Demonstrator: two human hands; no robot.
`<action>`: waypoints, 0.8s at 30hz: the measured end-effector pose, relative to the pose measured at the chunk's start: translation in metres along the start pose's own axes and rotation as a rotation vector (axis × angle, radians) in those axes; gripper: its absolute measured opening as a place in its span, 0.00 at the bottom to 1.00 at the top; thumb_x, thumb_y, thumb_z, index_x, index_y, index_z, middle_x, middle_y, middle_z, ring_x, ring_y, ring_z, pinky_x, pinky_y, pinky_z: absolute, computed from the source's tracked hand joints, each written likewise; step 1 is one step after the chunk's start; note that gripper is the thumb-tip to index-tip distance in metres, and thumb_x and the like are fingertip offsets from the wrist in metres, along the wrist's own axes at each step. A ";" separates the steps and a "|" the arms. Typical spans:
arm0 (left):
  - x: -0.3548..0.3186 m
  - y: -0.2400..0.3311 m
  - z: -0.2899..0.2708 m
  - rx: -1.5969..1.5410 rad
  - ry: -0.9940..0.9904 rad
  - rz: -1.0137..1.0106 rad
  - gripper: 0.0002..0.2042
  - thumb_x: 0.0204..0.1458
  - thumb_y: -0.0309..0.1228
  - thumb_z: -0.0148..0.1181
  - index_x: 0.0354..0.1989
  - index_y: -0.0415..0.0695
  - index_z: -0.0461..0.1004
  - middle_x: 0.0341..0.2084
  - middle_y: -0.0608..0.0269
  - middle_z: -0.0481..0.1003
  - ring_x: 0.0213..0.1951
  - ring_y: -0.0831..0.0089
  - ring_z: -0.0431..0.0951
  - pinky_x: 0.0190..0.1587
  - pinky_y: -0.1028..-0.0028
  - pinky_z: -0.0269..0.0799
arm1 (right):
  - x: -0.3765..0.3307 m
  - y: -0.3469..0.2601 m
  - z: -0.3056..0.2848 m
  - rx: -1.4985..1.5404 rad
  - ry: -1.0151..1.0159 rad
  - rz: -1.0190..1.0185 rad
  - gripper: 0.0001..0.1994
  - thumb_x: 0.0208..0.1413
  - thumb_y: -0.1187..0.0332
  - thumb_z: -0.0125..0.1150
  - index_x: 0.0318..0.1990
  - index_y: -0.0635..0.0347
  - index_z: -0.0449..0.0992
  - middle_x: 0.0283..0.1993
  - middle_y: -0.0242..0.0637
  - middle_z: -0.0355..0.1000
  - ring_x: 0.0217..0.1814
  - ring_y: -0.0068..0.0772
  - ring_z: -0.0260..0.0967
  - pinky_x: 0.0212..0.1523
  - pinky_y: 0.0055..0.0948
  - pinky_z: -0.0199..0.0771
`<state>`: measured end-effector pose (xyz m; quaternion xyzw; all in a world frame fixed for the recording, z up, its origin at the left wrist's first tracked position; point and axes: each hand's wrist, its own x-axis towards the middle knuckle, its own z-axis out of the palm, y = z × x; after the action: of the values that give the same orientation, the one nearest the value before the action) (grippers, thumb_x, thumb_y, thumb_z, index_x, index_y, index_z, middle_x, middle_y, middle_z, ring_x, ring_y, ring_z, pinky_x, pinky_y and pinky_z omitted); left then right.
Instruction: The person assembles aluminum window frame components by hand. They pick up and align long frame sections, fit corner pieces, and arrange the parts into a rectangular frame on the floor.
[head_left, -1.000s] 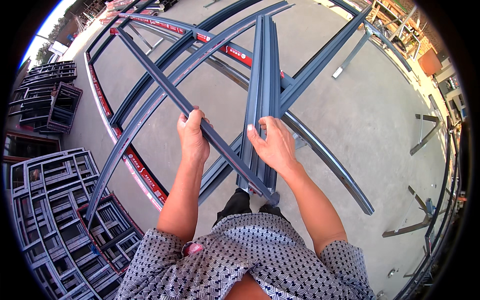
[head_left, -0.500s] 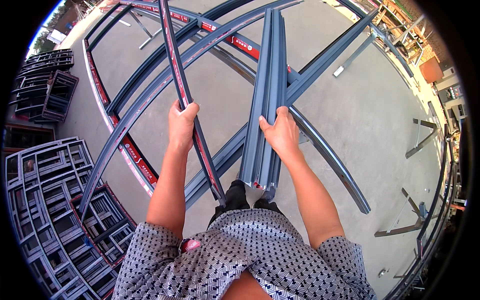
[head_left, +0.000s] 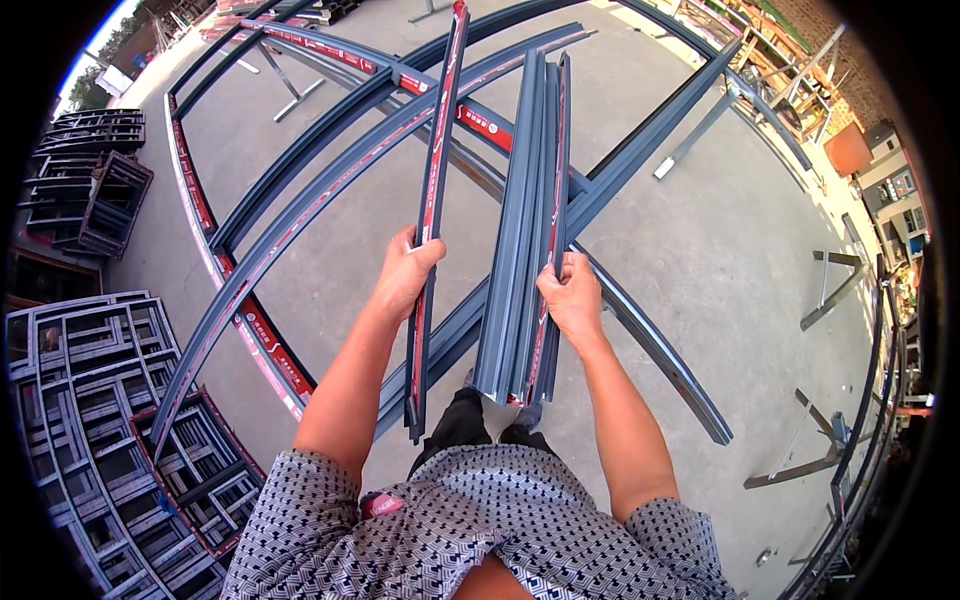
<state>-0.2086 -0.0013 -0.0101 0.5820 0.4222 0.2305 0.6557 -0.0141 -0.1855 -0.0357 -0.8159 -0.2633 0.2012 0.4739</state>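
Observation:
My left hand (head_left: 408,272) is closed round a long narrow grey metal profile (head_left: 432,200) with red-and-white film along it. That profile slants up and away, its near end above my left leg. To its right lies a bundle of long grey profiles (head_left: 512,240), side by side, reaching almost to my feet. My right hand (head_left: 572,297) pinches another thin profile (head_left: 559,170) with a red-film face, along the bundle's right edge. Whether that one is lifted off the bundle I cannot tell. Beneath them cross a straight grey beam (head_left: 650,140) and a curved grey beam (head_left: 660,345).
A large curved frame (head_left: 270,345) with red film spreads across the concrete floor (head_left: 790,220) ahead and left. Stacked dark lattice frames (head_left: 100,400) stand at the left. Angled metal stands (head_left: 832,290) are on the right, machinery (head_left: 895,190) at the far right.
The profile in my left hand has swung from leaning left to leaning slightly right, and moved right. My right hand has gone from resting over the bundle to pinching a red-filmed profile at its right edge.

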 end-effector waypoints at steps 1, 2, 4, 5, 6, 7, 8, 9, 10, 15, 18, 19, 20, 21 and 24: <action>0.000 0.002 0.003 0.003 -0.012 -0.012 0.20 0.49 0.35 0.63 0.49 0.37 0.73 0.26 0.69 0.67 0.24 0.79 0.66 0.27 0.73 0.63 | 0.000 0.003 -0.002 0.051 0.010 -0.002 0.17 0.61 0.66 0.68 0.49 0.72 0.75 0.35 0.40 0.80 0.33 0.27 0.77 0.39 0.32 0.79; 0.001 0.004 0.006 0.006 -0.023 -0.025 0.20 0.49 0.35 0.63 0.49 0.37 0.73 0.26 0.69 0.67 0.24 0.78 0.66 0.27 0.73 0.63 | 0.001 0.005 -0.004 0.097 0.022 0.003 0.17 0.61 0.66 0.68 0.50 0.72 0.75 0.35 0.39 0.80 0.33 0.26 0.76 0.39 0.31 0.79; 0.005 0.004 0.008 0.009 -0.055 -0.040 0.20 0.50 0.35 0.63 0.49 0.38 0.73 0.27 0.68 0.67 0.25 0.78 0.67 0.28 0.72 0.64 | 0.001 0.008 -0.007 0.190 0.049 0.016 0.16 0.61 0.68 0.67 0.51 0.71 0.75 0.35 0.37 0.80 0.32 0.24 0.75 0.39 0.30 0.78; 0.007 0.004 0.010 0.011 -0.072 -0.048 0.19 0.50 0.35 0.63 0.48 0.38 0.73 0.27 0.68 0.67 0.26 0.78 0.68 0.28 0.72 0.64 | 0.001 0.010 -0.009 0.223 0.055 -0.002 0.15 0.62 0.69 0.66 0.51 0.70 0.75 0.37 0.36 0.80 0.33 0.21 0.74 0.39 0.28 0.78; 0.010 0.004 0.014 0.008 -0.073 -0.048 0.19 0.50 0.36 0.63 0.48 0.38 0.73 0.27 0.67 0.67 0.26 0.77 0.68 0.29 0.72 0.65 | -0.001 0.010 -0.010 0.239 0.058 -0.003 0.15 0.62 0.69 0.66 0.51 0.70 0.75 0.37 0.36 0.80 0.33 0.21 0.73 0.39 0.28 0.78; 0.011 0.005 0.018 0.005 -0.073 -0.049 0.19 0.51 0.36 0.63 0.47 0.38 0.72 0.27 0.67 0.67 0.27 0.77 0.68 0.29 0.71 0.65 | -0.003 0.008 -0.012 0.256 0.061 -0.003 0.15 0.62 0.69 0.66 0.51 0.70 0.75 0.37 0.35 0.80 0.33 0.20 0.73 0.38 0.28 0.78; 0.013 0.006 0.022 0.002 -0.072 -0.051 0.18 0.51 0.36 0.63 0.47 0.39 0.72 0.28 0.66 0.67 0.28 0.76 0.68 0.29 0.70 0.65 | -0.006 0.007 -0.013 0.272 0.063 -0.003 0.15 0.62 0.69 0.66 0.51 0.70 0.75 0.37 0.35 0.80 0.33 0.20 0.73 0.38 0.28 0.78; 0.015 0.008 0.026 0.042 -0.068 -0.074 0.18 0.51 0.36 0.63 0.46 0.39 0.72 0.28 0.66 0.67 0.28 0.76 0.68 0.30 0.70 0.65 | -0.008 0.005 -0.013 0.274 0.068 -0.016 0.15 0.62 0.69 0.66 0.52 0.70 0.75 0.37 0.35 0.79 0.33 0.20 0.72 0.38 0.28 0.77; 0.015 0.015 0.030 0.081 -0.065 -0.100 0.18 0.51 0.36 0.63 0.46 0.39 0.72 0.28 0.65 0.67 0.29 0.75 0.68 0.31 0.70 0.66 | -0.012 0.003 -0.013 0.275 0.074 -0.027 0.15 0.63 0.69 0.65 0.52 0.70 0.75 0.37 0.35 0.79 0.32 0.19 0.72 0.37 0.27 0.77; 0.019 0.019 0.052 0.202 -0.056 -0.123 0.18 0.52 0.38 0.64 0.44 0.37 0.72 0.28 0.64 0.68 0.30 0.73 0.68 0.34 0.68 0.68 | -0.028 -0.001 -0.011 0.273 0.071 -0.045 0.14 0.63 0.70 0.66 0.51 0.68 0.73 0.36 0.33 0.77 0.32 0.18 0.70 0.36 0.27 0.76; 0.018 0.022 0.064 0.293 -0.067 -0.104 0.23 0.52 0.41 0.68 0.47 0.33 0.74 0.29 0.60 0.71 0.32 0.71 0.72 0.36 0.66 0.71 | -0.032 0.003 -0.012 0.267 0.091 -0.017 0.14 0.63 0.70 0.66 0.50 0.68 0.72 0.36 0.33 0.77 0.32 0.18 0.70 0.36 0.27 0.76; 0.018 0.021 0.068 0.324 -0.059 -0.063 0.30 0.52 0.45 0.74 0.51 0.29 0.74 0.33 0.53 0.77 0.36 0.67 0.77 0.41 0.64 0.74 | -0.033 0.005 -0.012 0.275 0.097 -0.022 0.14 0.63 0.70 0.66 0.50 0.68 0.72 0.35 0.33 0.77 0.32 0.18 0.70 0.36 0.27 0.76; 0.017 0.021 0.072 0.311 -0.074 -0.079 0.31 0.52 0.45 0.75 0.52 0.28 0.74 0.34 0.51 0.78 0.37 0.66 0.78 0.43 0.63 0.75 | -0.034 0.007 -0.013 0.282 0.102 -0.027 0.14 0.63 0.70 0.66 0.50 0.68 0.72 0.35 0.33 0.77 0.32 0.18 0.71 0.36 0.27 0.76; 0.016 0.022 0.075 0.298 -0.088 -0.095 0.32 0.52 0.46 0.76 0.52 0.28 0.74 0.36 0.49 0.79 0.38 0.66 0.79 0.44 0.63 0.76 | -0.035 0.009 -0.013 0.290 0.108 -0.033 0.14 0.63 0.70 0.66 0.50 0.67 0.72 0.35 0.32 0.77 0.32 0.18 0.71 0.36 0.27 0.76; 0.023 0.013 0.076 0.251 -0.098 -0.106 0.32 0.52 0.43 0.79 0.52 0.26 0.74 0.38 0.45 0.82 0.38 0.63 0.84 0.43 0.64 0.81 | -0.037 0.010 -0.015 0.311 0.115 -0.016 0.13 0.62 0.70 0.66 0.49 0.67 0.72 0.35 0.32 0.77 0.32 0.19 0.71 0.37 0.26 0.76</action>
<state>-0.1311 -0.0232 -0.0069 0.6468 0.4456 0.1123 0.6087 -0.0315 -0.2224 -0.0350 -0.7407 -0.2080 0.1884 0.6104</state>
